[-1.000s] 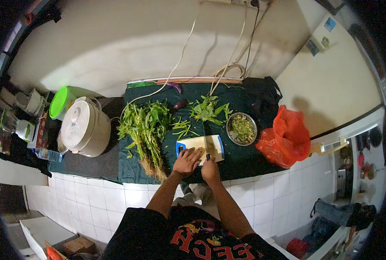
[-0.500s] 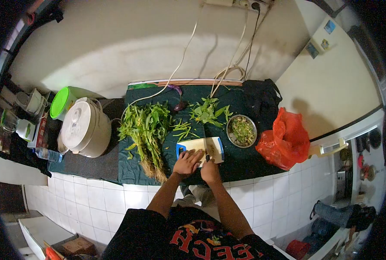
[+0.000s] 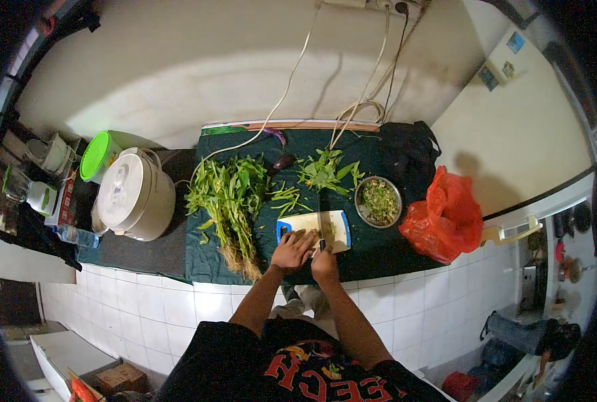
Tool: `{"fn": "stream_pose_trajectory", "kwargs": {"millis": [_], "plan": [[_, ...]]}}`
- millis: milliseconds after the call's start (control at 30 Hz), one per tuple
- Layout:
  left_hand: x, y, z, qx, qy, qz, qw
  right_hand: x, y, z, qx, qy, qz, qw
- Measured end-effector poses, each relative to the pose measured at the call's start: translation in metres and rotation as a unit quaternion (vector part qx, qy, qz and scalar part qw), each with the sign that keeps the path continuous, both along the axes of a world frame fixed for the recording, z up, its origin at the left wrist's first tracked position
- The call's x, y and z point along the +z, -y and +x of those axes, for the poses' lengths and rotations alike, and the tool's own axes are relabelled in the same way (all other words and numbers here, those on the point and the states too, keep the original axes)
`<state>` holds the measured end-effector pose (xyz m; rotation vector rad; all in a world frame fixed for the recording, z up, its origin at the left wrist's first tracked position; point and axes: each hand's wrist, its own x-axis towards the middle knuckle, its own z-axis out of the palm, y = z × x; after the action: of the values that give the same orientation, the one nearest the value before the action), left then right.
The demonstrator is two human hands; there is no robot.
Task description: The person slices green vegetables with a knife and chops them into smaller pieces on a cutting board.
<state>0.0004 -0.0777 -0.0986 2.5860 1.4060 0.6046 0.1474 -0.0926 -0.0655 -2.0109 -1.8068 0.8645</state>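
My right hand (image 3: pixel 324 266) is wrapped round the black handle of a knife (image 3: pixel 322 242), its blade pointing away from me over the cutting board (image 3: pixel 340 229). The board is white with blue ends. On its left half lies my left hand (image 3: pixel 293 250), fingers stretched out towards the blade; anything beneath them is hidden. Small brownish-green bits are on the board beside the knife, too small to name. Just beyond the board are cut green stems (image 3: pixel 285 196) and a heap of loose leaves (image 3: pixel 328 171). A metal bowl (image 3: pixel 399 204) of chopped greens stands to the right.
Left of the board lies a big rooted bunch of leafy greens (image 3: pixel 228 197). An eggplant (image 3: pixel 284 161) is at the back, near white cables (image 3: pixel 295 70). A rice cooker (image 3: pixel 137 197) stands far left, a red plastic bag (image 3: pixel 443 218) at the right edge.
The view has shifted slightly, so everything sits a little further right. Both hands keep nearly the same places, the knife still at the board's middle.
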Motion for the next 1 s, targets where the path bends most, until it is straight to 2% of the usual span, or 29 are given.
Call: {"fn": "stream_pose_trajectory", "kwargs": {"millis": [133, 233, 367, 500, 533, 567, 633, 667, 767, 900, 967, 1000], "plan": [[0.001, 0.001, 0.001, -0.001, -0.008, -0.014, 1.000, -0.009, -0.013, 0.008, -0.006, -0.001, -0.027, 1.000], [0.006, 0.002, 0.000, 0.007, -0.052, -0.008, 0.999, -0.004, -0.006, 0.011, -0.025, -0.014, 0.012, 1.000], [0.011, 0.000, 0.007, 0.020, 0.012, -0.026, 0.999, -0.004, 0.016, 0.029, 0.009, 0.027, 0.027, 0.999], [0.015, -0.004, 0.026, 0.084, 0.062, -0.056, 0.993, 0.000, 0.023, 0.035, -0.028, 0.020, 0.041, 0.999], [0.016, -0.005, 0.031, 0.099, 0.120, -0.039, 0.987, 0.006, 0.023, 0.037, -0.039, 0.014, 0.046, 0.998], [0.018, -0.008, 0.034, 0.097, 0.122, -0.039, 0.987, 0.010, 0.022, 0.039, -0.042, 0.016, 0.047, 0.998], [0.018, -0.014, 0.039, 0.166, 0.148, -0.152, 0.963, 0.014, 0.024, 0.044, -0.055, 0.010, -0.006, 0.998], [0.017, -0.018, 0.039, 0.165, 0.148, -0.152, 0.963, 0.015, 0.026, 0.044, -0.057, 0.010, -0.006, 0.998], [0.009, -0.035, 0.033, 0.220, 0.278, -0.230, 0.906, 0.022, 0.032, 0.043, -0.051, 0.013, 0.005, 0.999], [0.017, -0.038, 0.034, 0.276, 0.195, -0.186, 0.923, 0.026, 0.041, 0.035, -0.057, 0.042, -0.004, 0.997], [0.025, -0.038, 0.038, 0.328, 0.120, -0.108, 0.931, 0.025, 0.040, 0.031, -0.054, 0.048, -0.011, 0.997], [0.006, -0.042, 0.037, 0.322, 0.108, -0.154, 0.928, 0.025, 0.040, 0.028, -0.061, 0.046, -0.016, 0.997]]}}
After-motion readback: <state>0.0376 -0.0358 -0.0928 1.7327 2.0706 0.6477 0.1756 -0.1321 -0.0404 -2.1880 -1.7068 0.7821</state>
